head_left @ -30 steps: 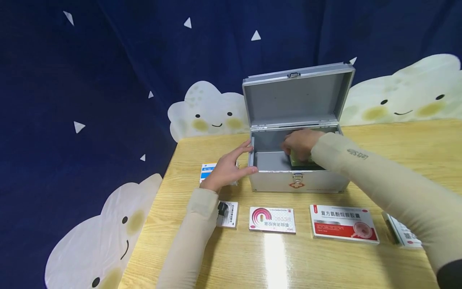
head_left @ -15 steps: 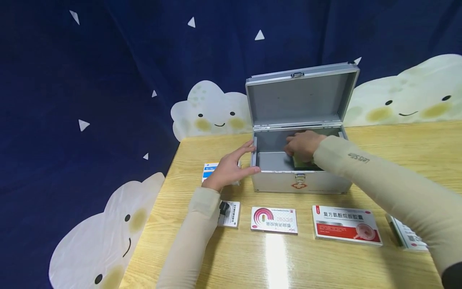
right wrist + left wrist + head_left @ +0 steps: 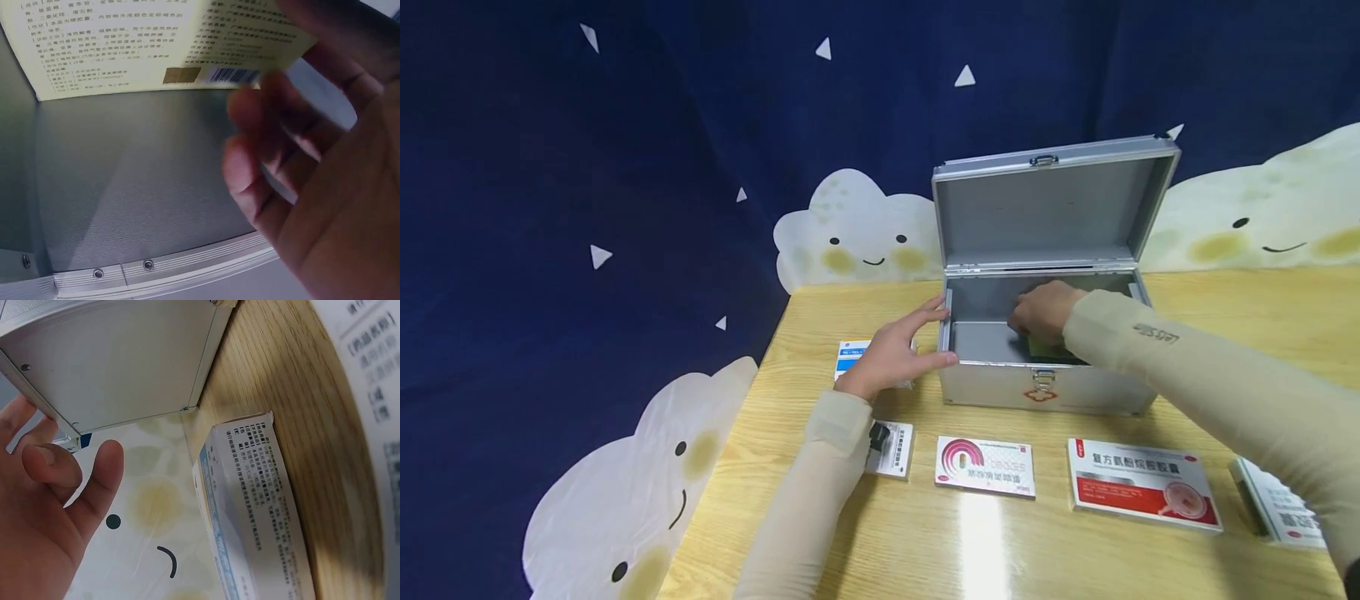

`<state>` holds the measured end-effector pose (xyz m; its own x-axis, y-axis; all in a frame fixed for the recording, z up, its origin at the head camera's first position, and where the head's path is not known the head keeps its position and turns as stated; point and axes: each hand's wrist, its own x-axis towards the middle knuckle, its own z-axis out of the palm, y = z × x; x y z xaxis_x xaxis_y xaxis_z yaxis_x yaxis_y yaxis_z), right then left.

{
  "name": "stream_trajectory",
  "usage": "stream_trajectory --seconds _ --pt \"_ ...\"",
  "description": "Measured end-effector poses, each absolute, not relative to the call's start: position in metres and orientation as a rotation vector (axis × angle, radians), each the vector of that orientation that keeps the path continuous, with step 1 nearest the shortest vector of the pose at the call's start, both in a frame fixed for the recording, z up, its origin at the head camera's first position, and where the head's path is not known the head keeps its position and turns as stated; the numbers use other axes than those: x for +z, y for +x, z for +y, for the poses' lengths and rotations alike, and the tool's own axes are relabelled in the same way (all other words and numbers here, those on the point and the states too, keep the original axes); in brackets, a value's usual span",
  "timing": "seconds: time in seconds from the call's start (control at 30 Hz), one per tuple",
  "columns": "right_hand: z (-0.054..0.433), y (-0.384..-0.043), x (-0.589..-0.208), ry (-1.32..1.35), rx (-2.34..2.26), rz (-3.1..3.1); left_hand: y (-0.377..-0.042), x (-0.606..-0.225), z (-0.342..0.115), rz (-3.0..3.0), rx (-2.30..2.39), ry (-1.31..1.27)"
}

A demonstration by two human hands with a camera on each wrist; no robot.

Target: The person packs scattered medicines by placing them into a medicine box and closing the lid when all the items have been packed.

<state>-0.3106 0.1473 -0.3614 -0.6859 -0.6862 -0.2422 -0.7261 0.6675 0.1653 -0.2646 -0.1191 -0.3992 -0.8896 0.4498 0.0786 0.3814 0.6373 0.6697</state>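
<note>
A silver first-aid case stands on the table with its lid raised. My right hand is down inside it, gripping a yellow-green medicine box by one end. In the right wrist view, this medicine box shows its printed face and barcode, close over the case's grey floor. My left hand rests on the case's left rim with fingers and thumb spread. Beside that hand lies a blue-and-white medicine box, partly hidden by the hand in the head view.
In front of the case lie a white box partly behind the left sleeve, a pink-patterned box, a red-and-white box and another white box by the right sleeve. Behind hangs a dark blue curtain with clouds.
The whole head view has shifted, so everything sits further right. My right hand stays in the case with the yellow-green box, which now sits slightly lower; the left hand keeps its place on the rim.
</note>
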Motion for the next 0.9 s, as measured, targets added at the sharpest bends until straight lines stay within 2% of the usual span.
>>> stream_trajectory --seconds 0.3,0.9 --pt "0.148 -0.313 -0.361 -1.002 0.272 2.640 -0.265 -0.400 -0.118 2.764 1.078 0.694" --pt "0.157 -0.318 -0.362 -1.023 0.234 2.580 -0.264 -0.398 -0.116 2.772 1.061 0.682"
